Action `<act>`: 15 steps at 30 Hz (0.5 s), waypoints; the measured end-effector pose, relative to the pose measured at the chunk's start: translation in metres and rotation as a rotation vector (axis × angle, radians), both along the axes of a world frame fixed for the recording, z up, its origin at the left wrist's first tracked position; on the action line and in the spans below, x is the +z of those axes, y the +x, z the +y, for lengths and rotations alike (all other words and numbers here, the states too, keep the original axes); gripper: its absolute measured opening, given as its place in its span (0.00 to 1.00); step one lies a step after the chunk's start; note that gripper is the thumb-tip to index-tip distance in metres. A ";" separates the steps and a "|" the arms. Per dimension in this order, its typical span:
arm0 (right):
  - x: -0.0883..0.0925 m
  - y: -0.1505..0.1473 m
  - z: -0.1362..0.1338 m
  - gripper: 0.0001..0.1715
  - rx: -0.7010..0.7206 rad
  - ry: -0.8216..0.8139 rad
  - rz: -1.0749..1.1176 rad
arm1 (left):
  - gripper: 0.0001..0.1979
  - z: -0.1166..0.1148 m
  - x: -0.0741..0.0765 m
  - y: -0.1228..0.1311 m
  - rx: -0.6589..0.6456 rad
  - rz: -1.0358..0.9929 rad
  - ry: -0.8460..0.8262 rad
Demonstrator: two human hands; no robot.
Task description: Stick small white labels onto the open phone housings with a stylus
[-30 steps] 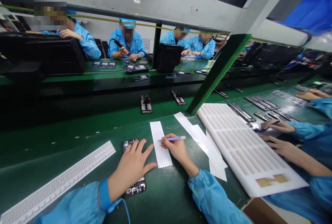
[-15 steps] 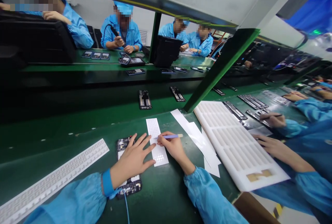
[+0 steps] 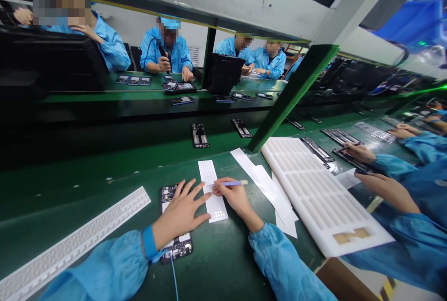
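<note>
On my feed, the biggest change across the green bench (image 3: 223,261) is at the right: the co-worker's near hand (image 3: 389,189) has come away from the edge of the white slotted tray (image 3: 319,233), with something dark at its fingers that I can't make out. My own work is unaffected. The tray and long label strip (image 3: 78,241) lie as they did, allowing for a small swing of the view.

My left hand (image 3: 183,212) is spread wide, gripping nothing, over the open phone body (image 3: 181,246); whether it touches, I can't tell. Since 1.0 s ago it has crept toward the small sticker sheet (image 3: 216,205), which lies flat between my 2 hands, and its fingers now overlap the left edge. I read that as steadying the sheet, though no pressure shows.

My right hand (image 3: 232,194) keeps a closed, pen-like pinch on the lilac tool (image 3: 232,183), its tip over the sheet's middle. That pose hardly differs from 0.5 s ago, so I judge this a slow, careful stage. I can't tell whether the tip carries a sticker.
</note>
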State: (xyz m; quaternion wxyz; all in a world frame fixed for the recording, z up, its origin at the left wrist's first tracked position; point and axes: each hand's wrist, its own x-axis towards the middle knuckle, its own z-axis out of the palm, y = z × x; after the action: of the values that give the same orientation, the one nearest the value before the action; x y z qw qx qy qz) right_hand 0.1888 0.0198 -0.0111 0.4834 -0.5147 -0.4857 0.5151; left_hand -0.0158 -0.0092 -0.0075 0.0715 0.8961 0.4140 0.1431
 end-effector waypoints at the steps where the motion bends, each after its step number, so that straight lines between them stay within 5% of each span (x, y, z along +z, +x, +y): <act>1: 0.000 0.000 0.000 0.22 -0.004 0.003 0.011 | 0.29 0.000 0.001 0.001 0.003 -0.002 0.003; 8: -0.002 0.005 -0.003 0.23 -0.031 0.035 0.053 | 0.26 -0.023 0.013 -0.024 0.039 0.000 0.097; 12: 0.006 -0.013 -0.006 0.23 -0.049 0.041 0.062 | 0.24 -0.046 0.006 -0.065 0.260 -0.056 0.120; 15: 0.012 -0.047 -0.008 0.24 0.061 0.027 0.091 | 0.36 -0.051 -0.002 -0.085 0.375 -0.082 0.107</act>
State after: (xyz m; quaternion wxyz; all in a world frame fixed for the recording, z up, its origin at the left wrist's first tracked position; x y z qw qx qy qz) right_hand 0.1418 0.0118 0.0014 0.4961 -0.4693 -0.4855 0.5458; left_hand -0.1012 -0.0603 -0.0099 0.0127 0.7992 0.5623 0.2123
